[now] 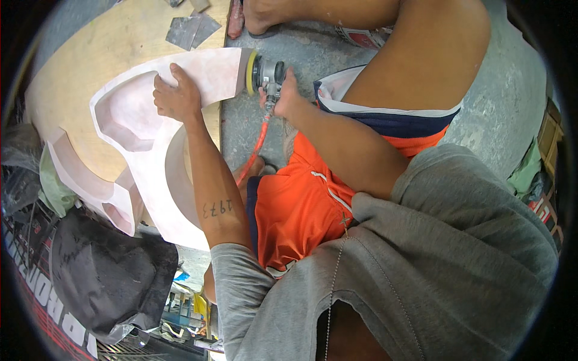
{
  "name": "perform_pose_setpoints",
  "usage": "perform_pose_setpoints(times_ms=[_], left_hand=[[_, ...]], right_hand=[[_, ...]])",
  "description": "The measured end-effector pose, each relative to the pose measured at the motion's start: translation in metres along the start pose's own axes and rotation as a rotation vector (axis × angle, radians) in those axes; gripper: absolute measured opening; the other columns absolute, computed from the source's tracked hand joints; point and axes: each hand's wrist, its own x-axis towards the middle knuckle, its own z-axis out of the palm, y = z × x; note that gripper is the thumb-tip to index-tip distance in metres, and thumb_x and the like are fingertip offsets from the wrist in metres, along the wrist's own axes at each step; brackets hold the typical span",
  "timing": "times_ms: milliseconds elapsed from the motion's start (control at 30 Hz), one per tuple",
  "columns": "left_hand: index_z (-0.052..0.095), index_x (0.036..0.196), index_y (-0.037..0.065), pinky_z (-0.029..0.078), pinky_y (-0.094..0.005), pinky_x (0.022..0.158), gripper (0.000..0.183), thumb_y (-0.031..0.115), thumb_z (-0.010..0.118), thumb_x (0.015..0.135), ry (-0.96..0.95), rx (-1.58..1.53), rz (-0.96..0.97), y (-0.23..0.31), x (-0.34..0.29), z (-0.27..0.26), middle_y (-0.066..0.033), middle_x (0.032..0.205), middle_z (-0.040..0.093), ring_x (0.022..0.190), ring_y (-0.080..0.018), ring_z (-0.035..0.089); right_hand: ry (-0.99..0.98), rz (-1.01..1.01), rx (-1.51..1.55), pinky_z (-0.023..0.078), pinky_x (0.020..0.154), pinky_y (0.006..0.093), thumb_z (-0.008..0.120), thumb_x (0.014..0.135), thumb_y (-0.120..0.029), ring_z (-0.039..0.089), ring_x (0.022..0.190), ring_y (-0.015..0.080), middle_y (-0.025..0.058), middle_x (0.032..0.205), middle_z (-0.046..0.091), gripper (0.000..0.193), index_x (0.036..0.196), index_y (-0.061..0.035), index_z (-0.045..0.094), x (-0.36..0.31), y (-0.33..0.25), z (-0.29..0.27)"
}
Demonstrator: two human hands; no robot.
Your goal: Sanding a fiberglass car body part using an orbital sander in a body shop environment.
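Note:
A large white moulded panel [171, 138] with pinkish smudges and a deep recess lies on a wooden board. My left hand [177, 96] grips the panel at the recess rim, its fingers curled over the edge and the thumb on top. In my right hand [288, 96] is an air-powered orbital sander [269, 72], tilted on its side. Its yellow-edged pad [250, 72] faces the panel's right end and appears to touch it. My right fingers are partly hidden behind the sander. A red air hose [257, 144] runs down from the tool past my leg.
Grey sandpaper sheets [192, 30] lie on the wooden board [66, 72] at the far side. A smaller white moulded piece [81, 168] sits at the left. Nearer, a black bag [111, 271] rests beside cluttered items. My bent legs flank the grey floor [307, 48].

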Motion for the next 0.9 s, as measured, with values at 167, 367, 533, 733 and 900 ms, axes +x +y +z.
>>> perform_pose_setpoints(times_ms=[167,367,533,733,900], left_hand=[[0.057,0.138,0.002,0.034,-0.0539,0.107,0.073,0.061,0.050,0.095,-0.016,-0.009,-0.001,-0.001,-0.001,-0.001,-0.0243,0.124,0.062,0.119,-0.0412,0.055],[0.057,0.138,0.002,0.034,-0.0538,0.106,0.073,0.060,0.050,0.095,-0.009,-0.003,-0.004,-0.001,-0.001,0.001,-0.0236,0.125,0.062,0.120,-0.0406,0.054],[0.057,0.137,0.002,0.035,-0.0537,0.106,0.072,0.060,0.051,0.095,0.024,0.001,0.002,-0.001,0.000,0.004,-0.0238,0.124,0.063,0.118,-0.0406,0.055],[0.060,0.135,0.002,0.036,-0.0551,0.103,0.071,0.060,0.052,0.094,0.030,0.031,0.016,-0.004,-0.001,0.005,-0.0251,0.122,0.064,0.117,-0.0422,0.056],[0.055,0.140,-0.002,0.037,-0.0569,0.107,0.075,0.055,0.062,0.091,-0.022,-0.189,0.111,-0.020,0.004,-0.004,-0.0313,0.125,0.062,0.119,-0.0475,0.056]], right_hand=[[-0.026,0.029,0.039,0.042,0.054,0.0373,0.031,0.089,-0.088,0.059,0.075,0.0241,0.0034,0.081,0.061,0.084,0.099,-0.0095,0.060,0.006,-0.002,0.000],[-0.035,0.103,0.026,0.043,0.054,0.0363,0.034,0.088,-0.087,0.061,0.073,0.0236,0.0023,0.080,0.061,0.081,0.101,-0.0121,0.060,-0.001,0.005,-0.008],[0.016,0.051,0.041,0.043,0.054,0.0356,0.039,0.086,-0.088,0.061,0.070,0.0237,0.0025,0.079,0.062,0.079,0.099,-0.0135,0.061,-0.033,0.031,-0.002],[-0.034,0.077,0.044,0.043,0.055,0.0364,0.040,0.086,-0.085,0.059,0.068,0.0243,0.0040,0.077,0.061,0.077,0.099,-0.0122,0.060,-0.081,0.041,0.013],[-0.199,-0.058,-0.085,0.046,0.064,0.0383,0.037,0.092,-0.078,0.059,0.076,0.0273,0.0090,0.081,0.062,0.077,0.108,-0.0058,0.058,-0.138,0.023,0.027]])
